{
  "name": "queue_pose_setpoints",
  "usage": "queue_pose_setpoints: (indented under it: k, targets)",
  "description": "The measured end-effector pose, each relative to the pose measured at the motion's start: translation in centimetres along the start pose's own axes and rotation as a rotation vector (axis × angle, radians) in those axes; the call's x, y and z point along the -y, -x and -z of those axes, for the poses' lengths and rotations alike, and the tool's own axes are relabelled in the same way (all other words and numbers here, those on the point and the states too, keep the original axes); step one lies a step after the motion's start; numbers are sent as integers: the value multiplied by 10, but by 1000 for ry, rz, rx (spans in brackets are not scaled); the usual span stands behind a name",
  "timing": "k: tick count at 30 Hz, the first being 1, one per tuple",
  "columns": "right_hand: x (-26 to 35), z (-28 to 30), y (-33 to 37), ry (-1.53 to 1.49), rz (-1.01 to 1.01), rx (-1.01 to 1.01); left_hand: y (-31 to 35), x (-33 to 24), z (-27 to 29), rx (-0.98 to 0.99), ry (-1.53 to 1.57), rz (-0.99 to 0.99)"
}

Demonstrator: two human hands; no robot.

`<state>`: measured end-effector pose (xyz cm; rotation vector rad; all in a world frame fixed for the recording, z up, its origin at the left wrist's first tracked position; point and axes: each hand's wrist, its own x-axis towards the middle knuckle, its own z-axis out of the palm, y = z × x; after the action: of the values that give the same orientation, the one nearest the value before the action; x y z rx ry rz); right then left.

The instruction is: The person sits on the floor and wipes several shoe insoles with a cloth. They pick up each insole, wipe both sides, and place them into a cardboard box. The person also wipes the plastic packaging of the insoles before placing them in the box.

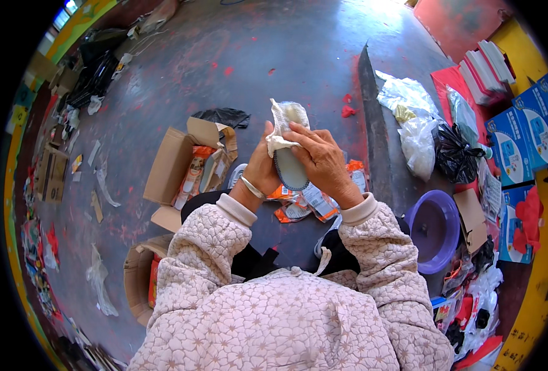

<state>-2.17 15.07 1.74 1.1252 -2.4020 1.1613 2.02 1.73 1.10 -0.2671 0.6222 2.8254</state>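
A left hand (pixel 263 164) and a right hand (pixel 327 162) come together on a grey insole (pixel 292 171), gripping it from opposite edges above the floor (pixel 187 74) in front of the seated worker. The left hand supports its left side; the right hand's fingers lie across its face, on a crumpled white cloth (pixel 278 143).

The work on this piece looks part done: cloth covers the toe-ward half and stands loose at the far end, while the lower half is bare to its stitched-looking rim. Whether the cloth is fixed or merely laid on cannot be told.

Orange packets (pixel 314 201) lie on the floor beyond the knees, near the insole, and an open box (pixel 164 166) to the left holds more orange packaging (pixel 195 170) against its right-hand side, so more pieces may well be waiting. No finished pile can be made out. A purple basin (pixel 454 230) sits to the right, well apart from the hands.
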Motion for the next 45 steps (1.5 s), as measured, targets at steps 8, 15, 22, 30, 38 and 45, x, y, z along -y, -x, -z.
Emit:
queue_pose_setpoints:
  k: [8,15,22,30,38,45]
  targets:
    - [0,13,-10,-218,-16,-85,7,0,-7,27,-238,33]
    - [-24,11,-15,-374,-317,-286,5,6,-3,47,-584,-17]
    - [-94,36,-11,-865,-912,-445,2,5,1,-113,-594,-13]
    - [-43,12,-13,-188,-236,-300,0,9,7,-53,-656,-4]
    - [-102,23,-3,-690,-890,-201,2,-4,12,-109,-597,-56]
    - [-46,21,-15,-1427,-1119,-176,3,1,6,-69,-591,-23]
